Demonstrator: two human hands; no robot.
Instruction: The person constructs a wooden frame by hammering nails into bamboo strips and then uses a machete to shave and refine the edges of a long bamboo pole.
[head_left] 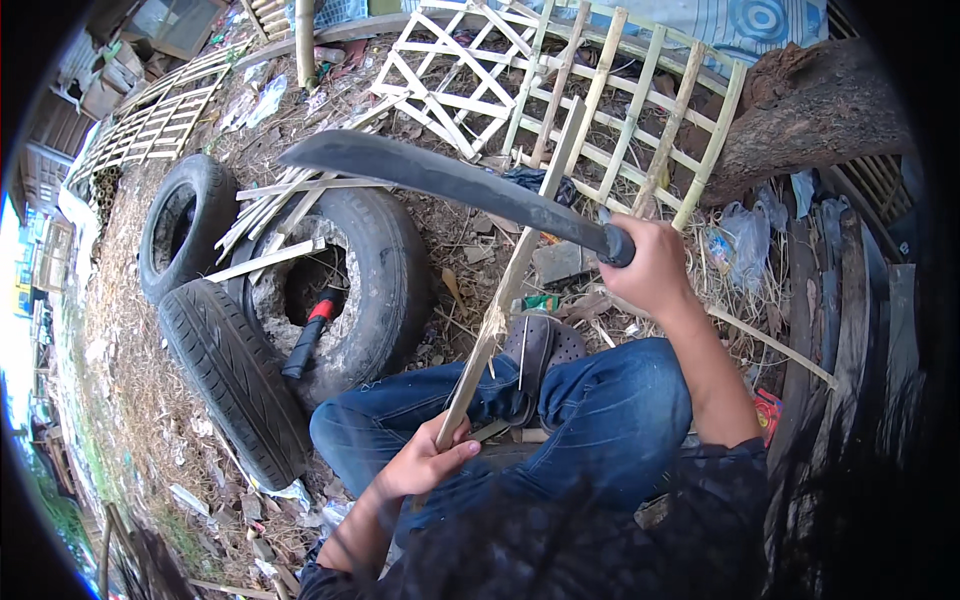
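Observation:
My right hand [648,268] is closed around the dark handle of a machete [450,190]. Its broad blade points up and to the left, crossing above a long bamboo strip [510,275]. Near the strip's lower end, my left hand [432,460] grips it between thumb and fingers. The strip slants away from me over my legs, and its middle looks rough and splintered around a notch [495,320]. Whether the blade touches the strip cannot be told from this view.
Left of my knees lie several old tires [385,270], one with bamboo slats [285,215] and a red-and-black handled tool [312,335] on it. Ahead stands a bamboo lattice [600,110]. A tree trunk [810,125] leans at the right beside plastic bags [748,240].

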